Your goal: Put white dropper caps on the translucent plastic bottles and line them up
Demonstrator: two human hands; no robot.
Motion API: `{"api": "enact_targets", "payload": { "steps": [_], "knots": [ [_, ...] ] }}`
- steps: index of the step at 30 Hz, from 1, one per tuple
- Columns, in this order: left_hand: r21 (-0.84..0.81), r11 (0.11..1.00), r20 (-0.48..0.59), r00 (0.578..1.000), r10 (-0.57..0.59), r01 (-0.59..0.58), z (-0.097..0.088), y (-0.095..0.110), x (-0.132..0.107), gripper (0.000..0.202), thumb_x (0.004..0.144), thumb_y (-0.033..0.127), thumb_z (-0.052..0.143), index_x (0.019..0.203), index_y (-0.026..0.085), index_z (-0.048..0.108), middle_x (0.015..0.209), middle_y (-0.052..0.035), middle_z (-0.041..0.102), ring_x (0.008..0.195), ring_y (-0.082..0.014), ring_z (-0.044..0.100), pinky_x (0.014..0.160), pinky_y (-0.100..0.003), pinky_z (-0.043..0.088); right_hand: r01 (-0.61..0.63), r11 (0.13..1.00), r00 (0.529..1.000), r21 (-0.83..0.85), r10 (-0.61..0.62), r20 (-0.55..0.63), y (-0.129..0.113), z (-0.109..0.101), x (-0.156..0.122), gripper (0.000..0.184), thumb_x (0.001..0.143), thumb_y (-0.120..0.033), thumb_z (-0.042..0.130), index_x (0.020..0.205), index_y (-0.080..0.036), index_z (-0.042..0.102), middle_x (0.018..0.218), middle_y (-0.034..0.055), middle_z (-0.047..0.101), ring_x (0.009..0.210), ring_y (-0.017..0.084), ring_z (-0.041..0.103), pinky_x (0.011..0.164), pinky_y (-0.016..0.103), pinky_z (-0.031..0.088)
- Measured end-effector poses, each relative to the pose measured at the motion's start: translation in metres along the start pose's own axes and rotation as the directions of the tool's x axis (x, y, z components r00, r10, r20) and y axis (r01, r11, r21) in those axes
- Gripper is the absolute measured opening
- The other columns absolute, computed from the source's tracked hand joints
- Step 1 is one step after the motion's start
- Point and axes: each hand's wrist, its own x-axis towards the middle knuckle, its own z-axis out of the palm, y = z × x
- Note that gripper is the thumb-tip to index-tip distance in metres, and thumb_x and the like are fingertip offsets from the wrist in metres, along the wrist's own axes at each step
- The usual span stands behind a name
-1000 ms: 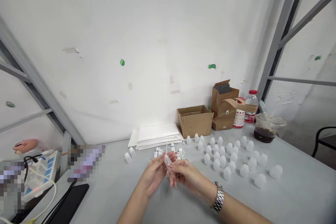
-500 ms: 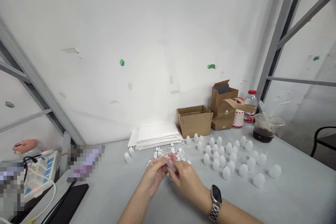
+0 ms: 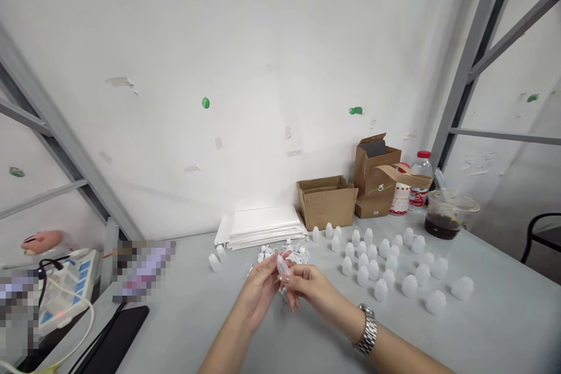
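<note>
We are at a long grey counter (image 3: 504, 327), with a cardboard box (image 3: 326, 207) and a stack of white sheets (image 3: 263, 228) against the wall behind it. To the right stand rows of frosted plastic bottles (image 3: 380, 290), and just ahead of our hands lies a heap of small white pieces (image 3: 298, 255). Between the left hand (image 3: 260, 292) and the right hand (image 3: 313, 291), the fingers (image 3: 302, 273) of both are closed on one small clear bottle (image 3: 283, 269), held in the air above the heap. The bottle's long axis leans from upper left to lower right, its narrower end seeming to point up and away from us, though the fingers hide some of it. Its light, slick plastic is the risk: a loose pinch could let it slip, and it could drop into the heap or roll against the standing bottles, knocking them over.
</note>
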Motion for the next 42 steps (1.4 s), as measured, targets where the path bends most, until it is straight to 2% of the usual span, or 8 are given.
{"api": "enact_targets", "payload": {
  "steps": [4,11,15,20,23,31,36,42],
  "knots": [
    [0.016,1.000,-0.002,1.000,-0.009,0.009,-0.001,0.000,0.000,0.027,0.071,0.035,0.063,0.087,0.013,0.068,0.083,-0.0082,0.068,0.071,-0.0143,0.058,0.064,-0.024,0.040,-0.010,1.000,1.000,0.000,0.010,0.006,0.003,0.001,0.000,0.038,0.065,-0.051,0.063,0.058,-0.016,0.050,0.043,-0.0048,0.053,0.037,0.008,0.046,0.042,0.021,0.032],
    [0.095,0.995,0.035,0.999,-0.022,0.018,0.000,0.003,-0.004,0.031,0.069,0.034,0.064,0.087,0.010,0.068,0.096,-0.0151,0.067,0.077,-0.0232,0.061,0.061,-0.031,0.045,0.036,0.922,0.984,-0.386,-0.100,-0.149,0.007,0.005,-0.006,0.029,0.076,-0.042,0.053,0.062,-0.018,0.048,0.044,-0.0057,0.050,0.041,0.009,0.049,0.044,0.021,0.035],
    [0.127,0.992,-0.003,1.000,-0.014,0.015,0.001,0.004,-0.004,0.028,0.067,0.029,0.066,0.087,0.010,0.069,0.102,-0.0151,0.066,0.095,-0.0255,0.058,0.080,-0.033,0.043,0.040,0.647,0.935,-0.761,-0.293,-0.199,0.016,0.004,-0.010,0.020,0.079,-0.027,0.051,0.062,-0.018,0.049,0.053,-0.0018,0.054,0.049,0.013,0.052,0.049,0.023,0.038],
    [0.144,0.990,-0.040,0.999,0.011,-0.005,0.007,0.003,-0.006,0.031,0.061,0.029,0.071,0.089,0.014,0.070,0.104,-0.0143,0.066,0.106,-0.0258,0.053,0.091,-0.033,0.037,0.126,0.246,0.831,-0.961,-0.556,-0.033,0.025,-0.001,-0.010,0.011,0.081,-0.019,0.048,0.088,-0.015,0.054,0.080,0.0111,0.063,0.074,0.022,0.057,0.066,0.033,0.045],
    [0.118,0.992,-0.026,0.998,0.058,-0.055,0.012,0.005,-0.008,0.032,0.061,0.027,0.072,0.091,0.016,0.069,0.106,-0.0123,0.066,0.108,-0.0254,0.052,0.093,-0.032,0.035,0.167,0.332,0.842,-0.929,-0.539,-0.041,0.019,-0.002,-0.011,0.010,0.083,-0.022,0.046,0.086,-0.016,0.054,0.078,0.0080,0.062,0.072,0.019,0.055,0.064,0.030,0.044],
    [0.059,0.998,0.091,0.995,0.031,-0.036,0.006,0.007,-0.011,0.032,0.075,0.036,0.058,0.092,0.011,0.068,0.103,-0.0153,0.066,0.095,-0.0268,0.058,0.074,-0.034,0.046,0.110,0.939,0.988,-0.327,-0.139,-0.064,-0.001,0.003,-0.008,0.024,0.075,-0.039,0.058,0.075,-0.016,0.053,0.060,-0.0022,0.055,0.055,0.012,0.053,0.057,0.027,0.044],
    [0.113,0.993,0.085,0.996,0.009,-0.018,0.009,0.007,-0.012,0.027,0.074,0.034,0.058,0.089,0.013,0.067,0.102,-0.0152,0.066,0.074,-0.0246,0.062,0.049,-0.029,0.045,0.091,0.985,0.996,-0.146,-0.094,-0.013,0.002,0.003,-0.005,0.030,0.068,-0.043,0.064,0.069,-0.016,0.051,0.055,-0.0042,0.052,0.049,0.010,0.051,0.052,0.025,0.042],
    [0.087,0.996,0.078,0.997,0.027,-0.034,0.007,0.008,-0.010,0.023,0.072,0.029,0.062,0.088,0.012,0.068,0.107,-0.0156,0.064,0.095,-0.0283,0.058,0.065,-0.032,0.048,0.103,0.975,0.989,-0.197,-0.121,-0.082,0.008,0.003,-0.005,0.030,0.070,-0.045,0.062,0.070,-0.016,0.052,0.053,-0.0054,0.048,0.047,0.010,0.048,0.049,0.024,0.042]
  ]
}}
